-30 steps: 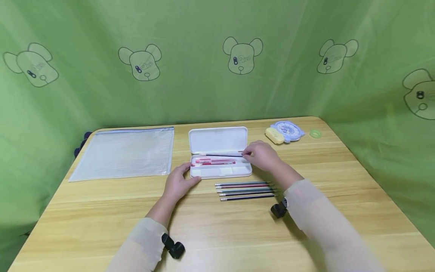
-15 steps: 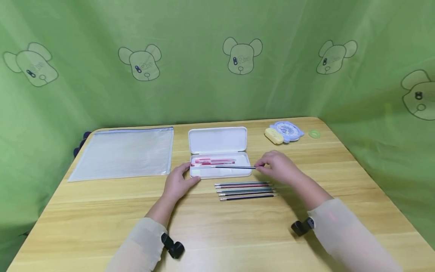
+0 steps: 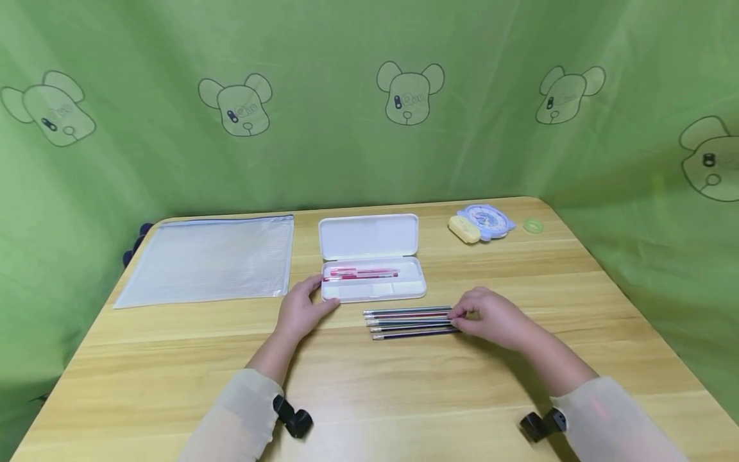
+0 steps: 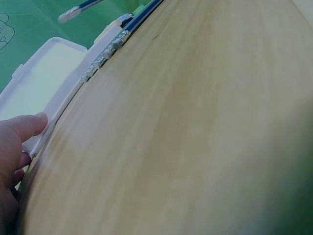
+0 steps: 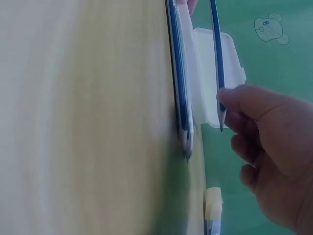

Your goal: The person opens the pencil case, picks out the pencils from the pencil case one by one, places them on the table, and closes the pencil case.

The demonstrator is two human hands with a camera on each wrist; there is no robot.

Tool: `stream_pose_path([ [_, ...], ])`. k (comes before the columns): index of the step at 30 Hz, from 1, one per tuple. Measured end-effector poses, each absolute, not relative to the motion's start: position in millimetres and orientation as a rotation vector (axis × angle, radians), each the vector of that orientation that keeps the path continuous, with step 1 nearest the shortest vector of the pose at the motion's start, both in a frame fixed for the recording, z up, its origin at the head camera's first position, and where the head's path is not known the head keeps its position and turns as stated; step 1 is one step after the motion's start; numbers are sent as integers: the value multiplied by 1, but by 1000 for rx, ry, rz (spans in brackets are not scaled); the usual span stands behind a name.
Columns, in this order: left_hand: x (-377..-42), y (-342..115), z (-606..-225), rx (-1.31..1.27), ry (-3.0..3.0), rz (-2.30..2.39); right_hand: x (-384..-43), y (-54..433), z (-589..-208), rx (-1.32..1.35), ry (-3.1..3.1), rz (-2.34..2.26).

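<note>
In the head view we see the left hand [image 3: 300, 312] gripping the near-left end of the white pencil case [image 3: 369, 237], thumb and fingers spread; the right hand [image 3: 487, 319] angles in over the row of pencils [image 3: 410, 322]. The left wrist view shows us its thumb on the case's rim. In the right wrist view we find thumb and fingers pinching one blue pencil [image 5: 218, 58] near its tip, above the row.

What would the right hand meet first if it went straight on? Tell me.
Beyond the pencil it pinches, the right hand would probably meet the row of pencils on the table; the gap is hard to judge.
</note>
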State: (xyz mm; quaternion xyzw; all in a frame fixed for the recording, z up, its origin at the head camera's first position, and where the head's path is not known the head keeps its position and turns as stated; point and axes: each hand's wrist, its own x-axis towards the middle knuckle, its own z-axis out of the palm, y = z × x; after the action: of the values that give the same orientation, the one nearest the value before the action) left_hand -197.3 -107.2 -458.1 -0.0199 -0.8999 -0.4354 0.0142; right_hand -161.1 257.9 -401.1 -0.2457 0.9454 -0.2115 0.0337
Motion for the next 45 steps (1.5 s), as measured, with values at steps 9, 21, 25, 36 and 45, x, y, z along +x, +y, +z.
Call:
stream_pose_path([
  [9,-197,-107,-457,-56,-2809,-1357,-149,266,-411,-784,2862,-684],
  [21,-197,-107,-459,-72,-2805,-1344,-150,271,-416,-861,2867,-603],
  [25,-198,-107,-460,-65,-2811,-1344,-151,271,-418,-850,2856,-594],
  [36,-198,-107,-460,-72,-2804,-1339,-153,271,-414,-719,2862,-664],
  [45,-198,-107,-460,-63,-2801,-1355,-183,254,-389,-635,2889,-753],
])
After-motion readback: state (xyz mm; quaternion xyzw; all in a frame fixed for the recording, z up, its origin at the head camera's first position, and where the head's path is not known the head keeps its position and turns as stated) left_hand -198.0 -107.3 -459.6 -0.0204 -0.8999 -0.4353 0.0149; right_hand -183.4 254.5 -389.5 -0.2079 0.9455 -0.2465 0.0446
